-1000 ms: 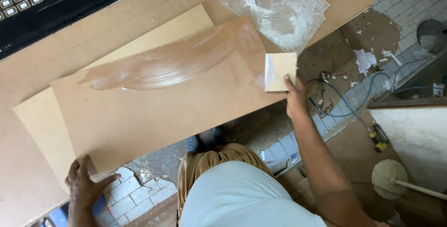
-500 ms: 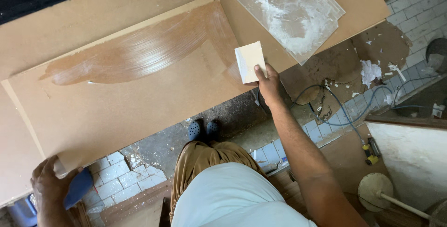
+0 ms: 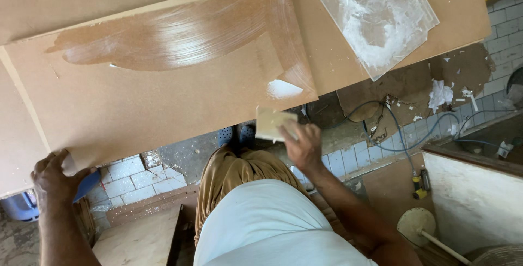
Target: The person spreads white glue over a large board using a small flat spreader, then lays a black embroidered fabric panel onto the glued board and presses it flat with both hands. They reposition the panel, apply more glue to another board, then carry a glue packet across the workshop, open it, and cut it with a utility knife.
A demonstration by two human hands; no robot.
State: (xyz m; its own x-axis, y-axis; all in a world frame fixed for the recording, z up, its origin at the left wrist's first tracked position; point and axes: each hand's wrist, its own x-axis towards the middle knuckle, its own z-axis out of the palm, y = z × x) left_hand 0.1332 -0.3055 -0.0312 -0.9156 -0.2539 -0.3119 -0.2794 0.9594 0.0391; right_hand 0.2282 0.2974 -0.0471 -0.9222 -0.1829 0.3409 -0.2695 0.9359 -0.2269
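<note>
Board (image 3: 152,108) fills most of my view, a brown sheet lying flat on a larger sheet (image 3: 381,75), its near edge hanging out over the tiled floor (image 3: 128,176). A wide glossy smear (image 3: 180,40) curves across its upper half and runs down the right side to a white blob (image 3: 283,88) near the corner.

My right hand (image 3: 302,146) is off the board, just below that corner, and its fingers are pinched on a pale square scraper (image 3: 271,123). The scraper sits tilted in the air, near the board edge but not touching it.

My left hand (image 3: 54,176) is far over at the near left corner of the board, fingers curled over the edge and clamped on it. Something blue (image 3: 87,184) shows just beside that hand; I cannot tell what it is.

Up right on the larger sheet lies a clear plate (image 3: 376,18), streaked with white paste. Below it, a blue cable (image 3: 406,140) loops across the dirty floor among white scraps (image 3: 438,94). My tan trousers (image 3: 239,170) and dark shoes (image 3: 237,135) show under the board edge.
</note>
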